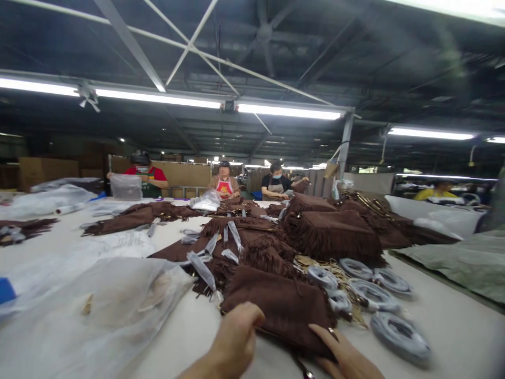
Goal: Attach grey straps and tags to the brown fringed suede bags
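Head view: hands (239, 337) on brown bag (278, 300) (grey coils (412, 348) alongside)

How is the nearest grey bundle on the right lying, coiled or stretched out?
Coiled: the grey bundle forms a ring lying on the white table, to the right of the right hand.

Reads as a factory workshop: has long fluorescent tubes (290, 111) under a steel-framed roof (221, 129), aproned co-workers (224, 187) across one big shared worktop (193, 321), stacks of near-identical brown fringed goods (335, 234), plus large cartons (47, 172) behind
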A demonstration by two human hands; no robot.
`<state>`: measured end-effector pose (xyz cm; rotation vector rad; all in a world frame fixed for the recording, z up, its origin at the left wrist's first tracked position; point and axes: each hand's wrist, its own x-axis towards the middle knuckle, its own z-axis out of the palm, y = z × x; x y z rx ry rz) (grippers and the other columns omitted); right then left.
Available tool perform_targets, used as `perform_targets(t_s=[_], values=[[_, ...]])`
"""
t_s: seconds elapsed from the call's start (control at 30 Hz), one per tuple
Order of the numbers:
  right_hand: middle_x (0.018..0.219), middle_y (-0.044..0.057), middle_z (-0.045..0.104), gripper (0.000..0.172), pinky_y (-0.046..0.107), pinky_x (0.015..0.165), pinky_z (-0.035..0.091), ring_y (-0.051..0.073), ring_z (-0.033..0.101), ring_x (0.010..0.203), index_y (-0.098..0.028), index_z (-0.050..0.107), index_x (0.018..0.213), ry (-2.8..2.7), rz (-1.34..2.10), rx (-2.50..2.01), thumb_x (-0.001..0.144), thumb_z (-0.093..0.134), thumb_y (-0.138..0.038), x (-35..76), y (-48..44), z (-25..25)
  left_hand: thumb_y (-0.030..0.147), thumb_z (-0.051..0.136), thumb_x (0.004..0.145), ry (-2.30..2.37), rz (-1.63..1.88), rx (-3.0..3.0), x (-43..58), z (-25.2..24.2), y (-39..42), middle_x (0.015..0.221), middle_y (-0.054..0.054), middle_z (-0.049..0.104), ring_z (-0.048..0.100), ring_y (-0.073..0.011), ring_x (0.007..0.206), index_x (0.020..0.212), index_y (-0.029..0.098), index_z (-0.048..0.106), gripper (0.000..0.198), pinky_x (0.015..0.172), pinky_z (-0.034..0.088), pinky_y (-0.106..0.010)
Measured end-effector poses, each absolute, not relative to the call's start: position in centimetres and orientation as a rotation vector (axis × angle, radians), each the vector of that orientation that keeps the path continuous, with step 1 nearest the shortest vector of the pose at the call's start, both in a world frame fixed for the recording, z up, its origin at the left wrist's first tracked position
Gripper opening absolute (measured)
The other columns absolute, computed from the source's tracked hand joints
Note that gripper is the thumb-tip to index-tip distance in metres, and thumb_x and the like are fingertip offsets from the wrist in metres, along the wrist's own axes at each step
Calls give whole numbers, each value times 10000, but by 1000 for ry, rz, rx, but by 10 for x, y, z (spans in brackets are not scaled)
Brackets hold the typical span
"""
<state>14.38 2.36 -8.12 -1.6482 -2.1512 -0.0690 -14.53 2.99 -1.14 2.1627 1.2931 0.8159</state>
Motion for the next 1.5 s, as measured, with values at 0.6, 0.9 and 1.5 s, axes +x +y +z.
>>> perform_targets(t_s=[0.6,0.9,1.5], values=[[767,-83,662,148,268,389,346,133,615,590,-249,572,796,-2833,-626,-640,903,639,-324,-39,29,-34,26,437,806,1372,416,2613,-239,-39,55,1002,-55,612,540,-202,944,934,191,586,257,805,415,-310],[908,15,675,149,226,742,459,155,620,840,-196,628,953,-2350,538,-917,958,480,-214,-25,22,-12,170,599,879,1458,293,2845,-226,-36,51,955,-60,625,549,-239,896,851,181,618,35,784,421,-367],[817,38,644,257,326,741,468,216,584,830,-231,562,807,-2383,195,-1404,976,369,-244,178,-19,-27,67,458,827,1668,94,2795,-242,3,39,1132,-129,650,604,-277,1040,955,154,665,258,880,470,-410]])
